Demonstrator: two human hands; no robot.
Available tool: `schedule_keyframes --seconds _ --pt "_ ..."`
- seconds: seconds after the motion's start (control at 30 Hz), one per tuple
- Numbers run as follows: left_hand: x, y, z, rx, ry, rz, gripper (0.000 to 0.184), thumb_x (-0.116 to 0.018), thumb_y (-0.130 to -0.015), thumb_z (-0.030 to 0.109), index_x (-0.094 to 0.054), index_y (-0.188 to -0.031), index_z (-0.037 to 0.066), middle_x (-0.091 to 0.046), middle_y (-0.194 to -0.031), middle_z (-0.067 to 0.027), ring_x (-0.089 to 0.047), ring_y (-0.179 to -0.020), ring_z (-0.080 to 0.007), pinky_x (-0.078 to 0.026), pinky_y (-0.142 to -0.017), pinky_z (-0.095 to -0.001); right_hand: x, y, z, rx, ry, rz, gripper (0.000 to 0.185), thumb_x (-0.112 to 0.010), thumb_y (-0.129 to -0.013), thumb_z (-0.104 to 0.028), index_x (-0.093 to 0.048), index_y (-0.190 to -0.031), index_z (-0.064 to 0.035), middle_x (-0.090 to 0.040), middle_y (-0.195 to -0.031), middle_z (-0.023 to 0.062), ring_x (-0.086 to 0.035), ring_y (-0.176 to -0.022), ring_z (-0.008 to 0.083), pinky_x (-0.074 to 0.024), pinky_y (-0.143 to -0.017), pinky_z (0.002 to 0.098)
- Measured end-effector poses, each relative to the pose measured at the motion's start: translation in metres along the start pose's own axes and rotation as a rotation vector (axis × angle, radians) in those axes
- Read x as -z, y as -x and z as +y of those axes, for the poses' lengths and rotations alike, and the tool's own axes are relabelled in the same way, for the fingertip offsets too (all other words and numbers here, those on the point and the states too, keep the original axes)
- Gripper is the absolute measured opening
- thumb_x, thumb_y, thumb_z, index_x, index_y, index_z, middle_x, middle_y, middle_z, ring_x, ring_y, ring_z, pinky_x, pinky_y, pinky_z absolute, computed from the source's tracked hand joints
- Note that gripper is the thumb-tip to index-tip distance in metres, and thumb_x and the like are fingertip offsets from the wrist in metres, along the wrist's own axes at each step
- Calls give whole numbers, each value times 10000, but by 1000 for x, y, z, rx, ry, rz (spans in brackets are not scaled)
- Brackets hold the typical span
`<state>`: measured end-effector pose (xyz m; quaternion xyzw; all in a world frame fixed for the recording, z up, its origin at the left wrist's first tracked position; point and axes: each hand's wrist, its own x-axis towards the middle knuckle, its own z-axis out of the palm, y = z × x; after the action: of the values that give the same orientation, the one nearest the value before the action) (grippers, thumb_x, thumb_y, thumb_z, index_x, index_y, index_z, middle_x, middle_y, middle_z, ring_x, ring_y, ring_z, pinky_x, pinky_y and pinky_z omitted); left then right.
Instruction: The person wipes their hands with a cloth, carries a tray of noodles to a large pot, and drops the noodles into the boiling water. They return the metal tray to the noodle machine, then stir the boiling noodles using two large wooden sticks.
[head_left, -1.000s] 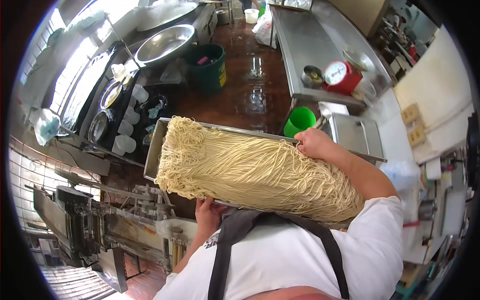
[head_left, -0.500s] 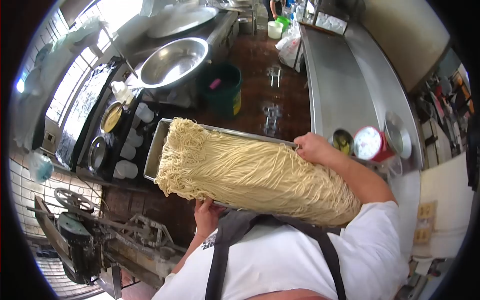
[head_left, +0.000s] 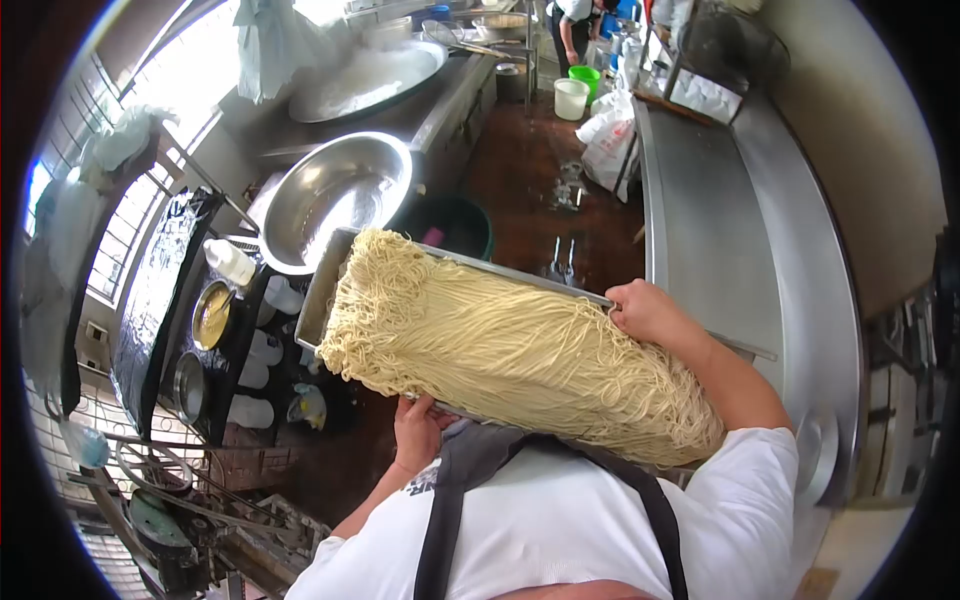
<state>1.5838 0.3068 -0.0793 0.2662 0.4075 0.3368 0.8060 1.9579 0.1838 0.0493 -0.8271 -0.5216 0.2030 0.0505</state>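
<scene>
- Where the view begins at the left, a long surface wrapped in foil stands by the window, and below it there is a dark machine, partly cut by the edge of the view.
- Next to the foil are a metal bowl, a round pan with yellow contents and a utensil inside, and a white bottle.
- Behind the left end of the metal tray appears a wide steel basin; farther back, a big wok gives off steam.
- The left hand is clasped on the near long edge of the tray; how far its fingers go underneath is hidden.
- The noodles are heaped in the tray, which is held above the floor, in front of the person's dark apron. They leave bare only a strip at its left end.
- Farther away, a co-worker stands near a white bucket and a green bucket.
- The right hand is closed firmly around the far rim of the tray, touching the noodles.
- At the right extends a steel table.
</scene>
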Motion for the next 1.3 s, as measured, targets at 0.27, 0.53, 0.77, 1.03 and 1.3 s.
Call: schedule_keyframes --seconds 0.27,0.53,0.77,1.03,1.3 --pt "-62 -132 -22 28 21 -30 228 -498 -979 83 -509 -1199 25 -682 -989 -129 -699 -793 -200 -621 -661 -374 37 -146 73 29 -10 -6 164 -638 -789 -202 -678 -852 -57 -683 -837 210 -651 -836 409 -522 -750 496" --pt "-186 -308 -20 33 48 -24 219 -540 -952 83 -496 -1152 5 -662 -905 -139 -671 -681 -213 -610 -625 -355 81 -299 184 82 30 103 175 -633 -792 -206 -637 -819 -33 -661 -779 220 -642 -784 434 -521 -705 505" --pt "-262 -404 -17 33 -13 -60 227 -545 -928 76 -491 -1139 12 -645 -878 -125 -667 -687 -212 -612 -594 -370 109 -375 259 -14 -57 128 147 -637 -797 -182 -629 -845 -43 -641 -760 226 -631 -771 437 -504 -669 494" --pt "-361 -510 -25 -4 88 40 351 -560 -913 73 -499 -1258 48 -630 -1000 -87 -679 -784 -212 -634 -620 -385 177 -536 340 160 6 79 158 -626 -774 -172 -651 -853 -37 -641 -792 242 -621 -792 449 -501 -701 511" --pt "-398 -586 -27 -169 53 78 305 -550 -926 -13 -558 -1231 -12 -560 -1152 -138 -690 -851 -243 -655 -690 -396 212 -679 361 335 60 64 143 -619 -782 -148 -651 -855 -29 -628 -773 248 -616 -763 451 -493 -687 494"
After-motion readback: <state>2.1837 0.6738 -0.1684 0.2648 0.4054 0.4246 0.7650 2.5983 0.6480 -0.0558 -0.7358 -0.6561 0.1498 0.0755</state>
